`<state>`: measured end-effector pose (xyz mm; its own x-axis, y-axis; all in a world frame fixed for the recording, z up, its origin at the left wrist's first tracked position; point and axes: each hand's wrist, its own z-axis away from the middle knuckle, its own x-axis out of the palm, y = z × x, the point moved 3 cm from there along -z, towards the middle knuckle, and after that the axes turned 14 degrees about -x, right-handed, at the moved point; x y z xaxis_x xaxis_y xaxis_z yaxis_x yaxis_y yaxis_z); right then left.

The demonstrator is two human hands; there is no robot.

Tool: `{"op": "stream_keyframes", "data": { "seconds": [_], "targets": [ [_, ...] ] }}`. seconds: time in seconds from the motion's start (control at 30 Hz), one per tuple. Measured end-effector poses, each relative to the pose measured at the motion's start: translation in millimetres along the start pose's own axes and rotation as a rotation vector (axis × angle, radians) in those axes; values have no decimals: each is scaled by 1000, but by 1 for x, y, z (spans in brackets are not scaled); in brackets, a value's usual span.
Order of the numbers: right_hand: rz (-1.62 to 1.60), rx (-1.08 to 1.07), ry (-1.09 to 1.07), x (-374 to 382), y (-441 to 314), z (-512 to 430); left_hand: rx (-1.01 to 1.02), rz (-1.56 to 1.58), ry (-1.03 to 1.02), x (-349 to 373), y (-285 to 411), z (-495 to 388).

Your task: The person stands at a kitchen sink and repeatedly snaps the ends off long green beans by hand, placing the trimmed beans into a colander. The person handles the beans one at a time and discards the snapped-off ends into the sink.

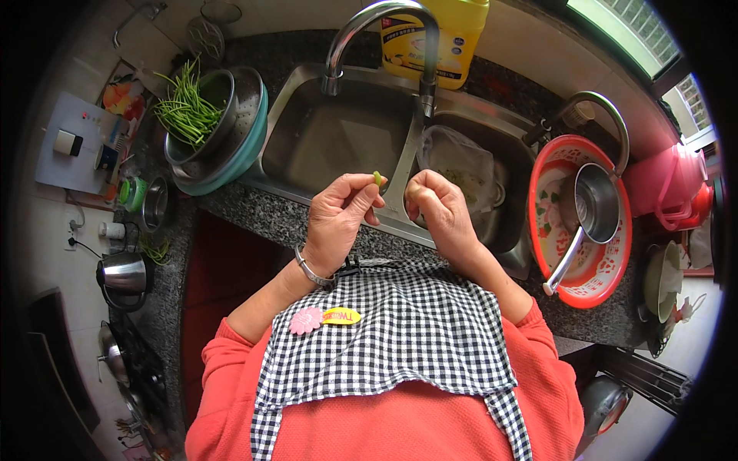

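Observation:
My left hand pinches a short green stem piece between thumb and fingertips, in front of the large sink basin. My right hand is curled closed beside it, over the near left edge of the smaller basin; whether anything is inside its fingers is hidden. A clear plastic bag with green scraps in it lies in that smaller basin. To the left, a bunch of long green vegetable stems rests in a metal bowl, tilted on a stacked colander and teal basin.
A chrome faucet arches over the large basin, with a yellow jug behind it. On the right, a metal ladle lies across a red-rimmed enamel basin. An electric kettle stands on the left counter.

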<state>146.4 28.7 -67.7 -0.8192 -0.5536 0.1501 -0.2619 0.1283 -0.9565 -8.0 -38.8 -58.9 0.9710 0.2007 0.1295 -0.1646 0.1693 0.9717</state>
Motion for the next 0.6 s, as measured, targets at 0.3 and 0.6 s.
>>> {"op": "stream_keyframes", "data": {
  "seconds": [0.3, 0.6],
  "targets": [
    [344, -353, -111, 13, -11, -15, 102, 465, 23, -11, 35, -5],
    [18, -27, -505, 42, 4, -9, 225, 952, -19, -75, 70, -13]
  ]
}}
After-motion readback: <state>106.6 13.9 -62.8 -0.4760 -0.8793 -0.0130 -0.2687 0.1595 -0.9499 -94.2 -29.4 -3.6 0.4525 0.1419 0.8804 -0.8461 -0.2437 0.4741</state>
